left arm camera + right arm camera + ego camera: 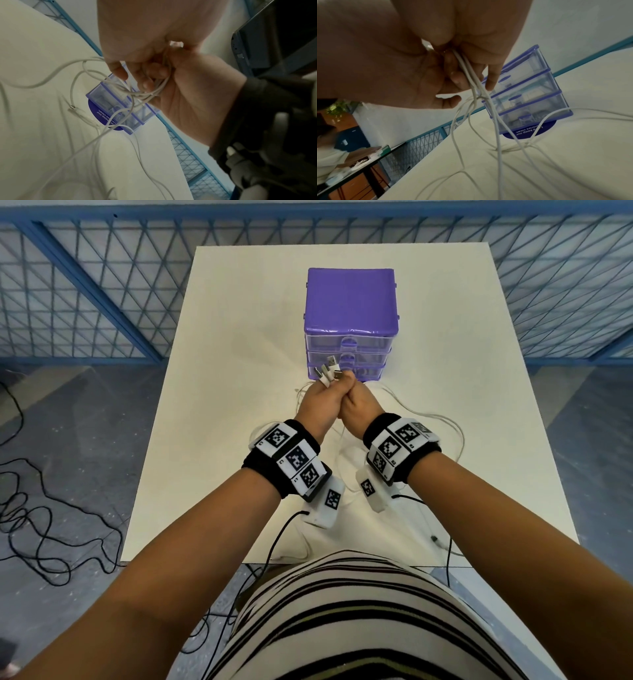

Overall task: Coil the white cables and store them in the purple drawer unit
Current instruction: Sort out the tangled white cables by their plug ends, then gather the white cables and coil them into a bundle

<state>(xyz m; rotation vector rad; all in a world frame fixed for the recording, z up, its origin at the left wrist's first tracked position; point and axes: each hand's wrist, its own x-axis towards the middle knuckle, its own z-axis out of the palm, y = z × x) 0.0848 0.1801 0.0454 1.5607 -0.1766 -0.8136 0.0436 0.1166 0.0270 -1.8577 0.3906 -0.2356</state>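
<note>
White cables (424,419), thin and round with silver USB plugs (330,368) at their ends, are bunched together above the cream-white table (219,371), just in front of the purple plastic drawer unit (350,302) with its three clear drawers, all pushed in. The left hand (317,402) is clenched around the bundle just below the plugs, which fan out above its knuckles. The right hand (358,405) presses against it, and in the right wrist view its fingers (457,79) curl round several strands (471,75) of the same bundle. Below both grips the cords hang slack and trail in loose, crossing loops over the table; one free plug (73,108) lies flat on the surface.

These cords look light and limp, with no stiffness to hold a shape, so any coil will likely spring open unless pinched at the crossing. Their smooth jackets may slide through a loose fist. The plugs are the only rigid parts and the sensible anchor: hold just behind them, as now, and draw the slack in with the other hand. The crossed strands below may snag as they gather. No coil is formed yet.
</note>
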